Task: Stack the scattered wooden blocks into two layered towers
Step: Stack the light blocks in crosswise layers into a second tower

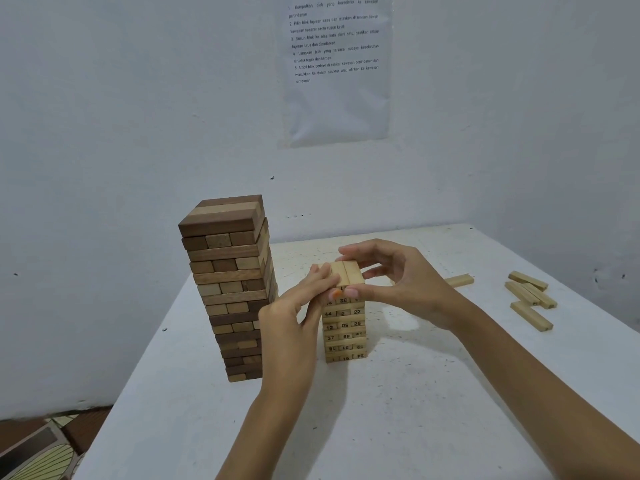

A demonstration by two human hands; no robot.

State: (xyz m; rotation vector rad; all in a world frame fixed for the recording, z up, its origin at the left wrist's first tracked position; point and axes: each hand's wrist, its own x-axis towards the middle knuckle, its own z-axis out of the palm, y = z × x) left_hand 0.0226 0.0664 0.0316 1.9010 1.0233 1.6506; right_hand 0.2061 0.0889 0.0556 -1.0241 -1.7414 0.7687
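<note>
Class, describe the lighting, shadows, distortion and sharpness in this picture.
Head view: dim, even light, no harsh glare; soft shadows on the table round the pale tower; the wide lens tilts the dark tower; the notice print reads slightly soft.

The taller tower (228, 289) stands left of the shorter tower (344, 327), with loose blocks (530, 299) lying well right.

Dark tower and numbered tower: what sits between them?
Head view: only the left hand, fingers against the top of the numbered tower; bare table beneath.

Pale matt wooden numbered tower (344, 327), darker two-tone wood tower (230, 282) (smooth-sanded), speckled matt white table (398, 410)
</note>
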